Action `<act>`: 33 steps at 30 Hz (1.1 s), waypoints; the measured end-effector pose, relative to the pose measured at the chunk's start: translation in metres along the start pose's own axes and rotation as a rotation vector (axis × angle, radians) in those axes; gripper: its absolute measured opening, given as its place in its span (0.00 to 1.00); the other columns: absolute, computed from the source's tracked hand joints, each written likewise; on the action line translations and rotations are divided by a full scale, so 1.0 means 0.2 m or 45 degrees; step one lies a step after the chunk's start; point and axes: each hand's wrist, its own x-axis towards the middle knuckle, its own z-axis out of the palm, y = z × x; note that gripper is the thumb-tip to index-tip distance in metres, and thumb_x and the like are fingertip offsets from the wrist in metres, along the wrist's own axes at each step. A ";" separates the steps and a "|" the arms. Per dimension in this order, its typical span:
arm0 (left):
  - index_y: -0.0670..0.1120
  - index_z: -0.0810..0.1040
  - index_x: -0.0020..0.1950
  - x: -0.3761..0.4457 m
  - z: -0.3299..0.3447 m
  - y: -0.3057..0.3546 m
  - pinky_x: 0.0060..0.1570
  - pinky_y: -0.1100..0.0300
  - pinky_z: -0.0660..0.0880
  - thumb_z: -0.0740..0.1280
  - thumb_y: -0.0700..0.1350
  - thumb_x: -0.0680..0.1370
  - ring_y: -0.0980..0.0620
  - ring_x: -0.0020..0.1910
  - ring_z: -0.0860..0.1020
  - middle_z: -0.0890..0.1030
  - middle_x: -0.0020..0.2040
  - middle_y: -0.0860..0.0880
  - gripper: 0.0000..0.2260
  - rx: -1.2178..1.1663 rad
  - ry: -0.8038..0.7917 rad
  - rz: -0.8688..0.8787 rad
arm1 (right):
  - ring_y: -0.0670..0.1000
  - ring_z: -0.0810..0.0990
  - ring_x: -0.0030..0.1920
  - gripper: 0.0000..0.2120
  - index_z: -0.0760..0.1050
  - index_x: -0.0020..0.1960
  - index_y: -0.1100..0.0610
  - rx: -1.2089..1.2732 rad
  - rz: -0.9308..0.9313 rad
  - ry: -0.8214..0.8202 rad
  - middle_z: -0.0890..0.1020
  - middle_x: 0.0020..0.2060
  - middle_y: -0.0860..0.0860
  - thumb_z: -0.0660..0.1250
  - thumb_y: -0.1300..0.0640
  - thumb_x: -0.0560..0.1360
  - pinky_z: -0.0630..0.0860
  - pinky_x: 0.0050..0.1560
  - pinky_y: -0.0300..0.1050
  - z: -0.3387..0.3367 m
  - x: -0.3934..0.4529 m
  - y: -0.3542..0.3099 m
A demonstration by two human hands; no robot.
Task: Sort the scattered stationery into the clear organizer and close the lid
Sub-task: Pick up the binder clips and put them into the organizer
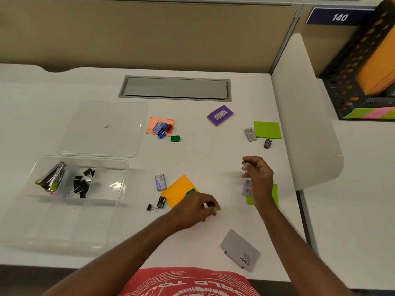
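I see a white desk point(198, 159) against tan partitions point(136, 35); my left hand point(197, 208) pinches something small and black, my right hand point(257, 170) perhaps grips a clip.

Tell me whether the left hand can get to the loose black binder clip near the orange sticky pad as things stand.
Probably yes. The black binder clip lies alone on bare desk, just left of the left hand, with nothing between them. But that hand already pinches something small and dark, so it may have to drop that first.
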 end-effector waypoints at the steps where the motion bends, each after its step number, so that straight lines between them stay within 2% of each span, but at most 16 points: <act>1: 0.46 0.82 0.51 -0.03 -0.03 -0.02 0.34 0.60 0.77 0.64 0.39 0.80 0.54 0.31 0.80 0.85 0.43 0.51 0.07 -0.101 0.056 -0.041 | 0.52 0.81 0.44 0.11 0.81 0.52 0.54 0.108 0.074 -0.019 0.84 0.46 0.53 0.64 0.66 0.77 0.79 0.40 0.44 0.02 -0.01 -0.01; 4: 0.42 0.78 0.51 -0.12 -0.13 -0.06 0.30 0.60 0.73 0.59 0.36 0.82 0.47 0.28 0.76 0.83 0.39 0.45 0.08 -0.467 0.221 -0.145 | 0.53 0.81 0.42 0.12 0.80 0.53 0.60 0.402 0.264 -0.082 0.82 0.44 0.57 0.58 0.68 0.79 0.79 0.40 0.45 0.08 -0.04 -0.03; 7: 0.44 0.76 0.41 -0.21 -0.25 -0.06 0.29 0.61 0.71 0.61 0.41 0.77 0.46 0.26 0.75 0.77 0.33 0.45 0.06 -0.743 0.410 -0.171 | 0.54 0.81 0.42 0.13 0.78 0.53 0.60 0.623 0.421 -0.119 0.82 0.44 0.57 0.54 0.65 0.80 0.80 0.45 0.48 0.15 -0.06 -0.04; 9: 0.45 0.73 0.37 -0.26 -0.33 -0.07 0.30 0.61 0.70 0.61 0.44 0.77 0.46 0.26 0.74 0.72 0.31 0.45 0.09 -0.841 0.508 -0.148 | 0.52 0.80 0.39 0.12 0.78 0.52 0.60 0.689 0.508 -0.123 0.81 0.40 0.56 0.56 0.61 0.81 0.79 0.43 0.47 0.21 -0.08 -0.05; 12: 0.45 0.68 0.31 -0.33 -0.43 -0.09 0.30 0.58 0.70 0.63 0.49 0.82 0.46 0.24 0.72 0.67 0.28 0.45 0.19 -0.903 0.628 -0.191 | 0.51 0.73 0.31 0.12 0.81 0.49 0.58 0.490 0.499 -0.214 0.76 0.32 0.53 0.58 0.59 0.81 0.72 0.32 0.45 0.30 -0.14 -0.02; 15: 0.47 0.65 0.28 -0.38 -0.49 -0.12 0.26 0.61 0.67 0.62 0.50 0.83 0.49 0.20 0.67 0.65 0.26 0.47 0.23 -0.851 0.716 -0.297 | 0.51 0.69 0.28 0.09 0.82 0.47 0.55 0.067 0.301 -0.521 0.73 0.28 0.50 0.62 0.59 0.77 0.66 0.27 0.41 0.43 -0.23 0.01; 18: 0.50 0.70 0.28 -0.42 -0.52 -0.18 0.25 0.63 0.62 0.65 0.52 0.81 0.53 0.22 0.63 0.66 0.24 0.52 0.22 -0.572 0.713 -0.413 | 0.42 0.68 0.27 0.05 0.81 0.47 0.49 -0.435 -0.055 -0.950 0.72 0.26 0.44 0.67 0.54 0.74 0.66 0.30 0.38 0.55 -0.35 0.03; 21: 0.52 0.76 0.36 -0.46 -0.52 -0.26 0.27 0.67 0.62 0.69 0.54 0.78 0.59 0.25 0.68 0.72 0.25 0.56 0.12 0.093 0.618 -0.397 | 0.41 0.72 0.33 0.11 0.78 0.58 0.43 -0.966 -0.434 -1.400 0.78 0.33 0.46 0.65 0.49 0.76 0.67 0.36 0.42 0.66 -0.48 0.05; 23: 0.56 0.78 0.45 -0.47 -0.50 -0.29 0.31 0.67 0.65 0.70 0.55 0.76 0.61 0.33 0.76 0.79 0.32 0.58 0.05 0.524 0.516 -0.415 | 0.46 0.78 0.42 0.15 0.74 0.64 0.42 -1.161 -0.644 -1.557 0.83 0.41 0.48 0.65 0.46 0.77 0.65 0.39 0.42 0.72 -0.55 0.07; 25: 0.57 0.77 0.55 -0.47 -0.46 -0.33 0.41 0.62 0.70 0.69 0.54 0.77 0.56 0.47 0.80 0.82 0.47 0.54 0.09 0.900 0.432 -0.413 | 0.52 0.81 0.49 0.18 0.72 0.67 0.43 -1.224 -0.756 -1.602 0.84 0.49 0.51 0.64 0.44 0.78 0.67 0.42 0.43 0.77 -0.60 0.09; 27: 0.55 0.75 0.63 -0.46 -0.44 -0.36 0.47 0.58 0.71 0.68 0.52 0.78 0.51 0.54 0.79 0.80 0.56 0.52 0.14 1.043 0.360 -0.420 | 0.54 0.81 0.52 0.19 0.71 0.68 0.44 -1.250 -0.815 -1.606 0.83 0.53 0.51 0.64 0.43 0.78 0.70 0.44 0.45 0.80 -0.64 0.11; 29: 0.53 0.73 0.66 -0.45 -0.43 -0.36 0.46 0.58 0.69 0.68 0.49 0.78 0.50 0.55 0.79 0.79 0.58 0.50 0.17 1.099 0.294 -0.452 | 0.54 0.81 0.51 0.19 0.71 0.66 0.46 -1.264 -0.861 -1.610 0.83 0.53 0.51 0.64 0.43 0.77 0.72 0.43 0.45 0.82 -0.65 0.12; 33: 0.49 0.72 0.66 -0.42 -0.39 -0.34 0.43 0.58 0.66 0.68 0.45 0.77 0.47 0.54 0.79 0.79 0.58 0.47 0.18 1.169 0.214 -0.480 | 0.55 0.82 0.48 0.16 0.74 0.63 0.50 -1.293 -0.913 -1.579 0.83 0.51 0.53 0.63 0.45 0.79 0.74 0.42 0.47 0.84 -0.67 0.14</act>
